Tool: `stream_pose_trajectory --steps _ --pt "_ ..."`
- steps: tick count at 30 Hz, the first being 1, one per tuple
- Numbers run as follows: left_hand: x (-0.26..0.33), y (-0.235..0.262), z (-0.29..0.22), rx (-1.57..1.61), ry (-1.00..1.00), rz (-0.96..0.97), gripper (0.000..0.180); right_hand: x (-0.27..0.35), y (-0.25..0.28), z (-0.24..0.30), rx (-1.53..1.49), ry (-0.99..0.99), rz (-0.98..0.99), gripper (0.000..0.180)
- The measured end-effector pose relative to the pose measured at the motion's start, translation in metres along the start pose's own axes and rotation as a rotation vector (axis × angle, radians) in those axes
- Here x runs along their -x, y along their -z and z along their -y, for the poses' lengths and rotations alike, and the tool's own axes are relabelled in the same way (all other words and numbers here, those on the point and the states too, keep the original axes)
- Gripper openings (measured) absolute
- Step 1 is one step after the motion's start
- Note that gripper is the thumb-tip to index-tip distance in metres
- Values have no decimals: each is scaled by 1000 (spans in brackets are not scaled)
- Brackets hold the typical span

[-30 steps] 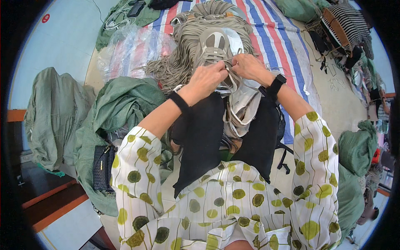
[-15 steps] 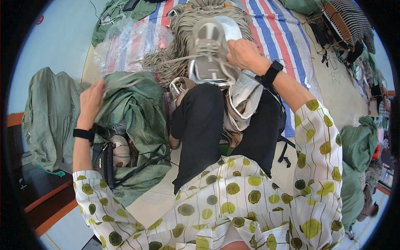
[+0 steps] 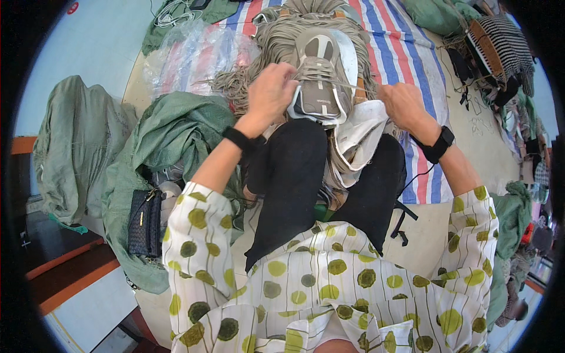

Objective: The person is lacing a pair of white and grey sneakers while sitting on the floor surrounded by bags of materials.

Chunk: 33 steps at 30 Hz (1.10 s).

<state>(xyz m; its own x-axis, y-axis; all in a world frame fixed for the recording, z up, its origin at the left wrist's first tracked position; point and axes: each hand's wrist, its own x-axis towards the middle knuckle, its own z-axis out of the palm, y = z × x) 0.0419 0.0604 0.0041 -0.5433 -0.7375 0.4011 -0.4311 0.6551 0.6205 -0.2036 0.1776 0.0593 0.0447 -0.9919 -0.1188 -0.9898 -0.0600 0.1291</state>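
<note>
Striped sheet across top of frame, green sack at left, clear plastic wrap at upper left. Beige shoe at upper centre, toe toward top edge, in front of heap of beige cords. Right hand right of shoe, fingers narrowed on lace stretched from eyelets. Left hand at shoe's left side, fingers curled; grip hidden, cannot tell whether holding lace.
</note>
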Motion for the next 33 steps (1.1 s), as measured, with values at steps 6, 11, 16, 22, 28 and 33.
stream_pose_trajectory --steps 6,11,16,22,28,33 --pt "-28 -26 -12 -171 -3 -53 14 35 21 40 -137 279 -321 13" --pt "-36 -39 -11 -627 -341 98 13 69 35 75 -281 475 -368 21" --pt "-63 -35 -22 104 142 393 13 96 55 67 -999 374 -4 7" --pt "-86 -5 -48 178 211 286 17 129 71 33 -1452 -50 219 13" --pt "-45 -50 -16 -771 -391 175 15 145 61 71 -1107 599 -91 10" --pt "-70 -40 -12 -230 32 375 12 154 76 50 -1470 310 195 10"
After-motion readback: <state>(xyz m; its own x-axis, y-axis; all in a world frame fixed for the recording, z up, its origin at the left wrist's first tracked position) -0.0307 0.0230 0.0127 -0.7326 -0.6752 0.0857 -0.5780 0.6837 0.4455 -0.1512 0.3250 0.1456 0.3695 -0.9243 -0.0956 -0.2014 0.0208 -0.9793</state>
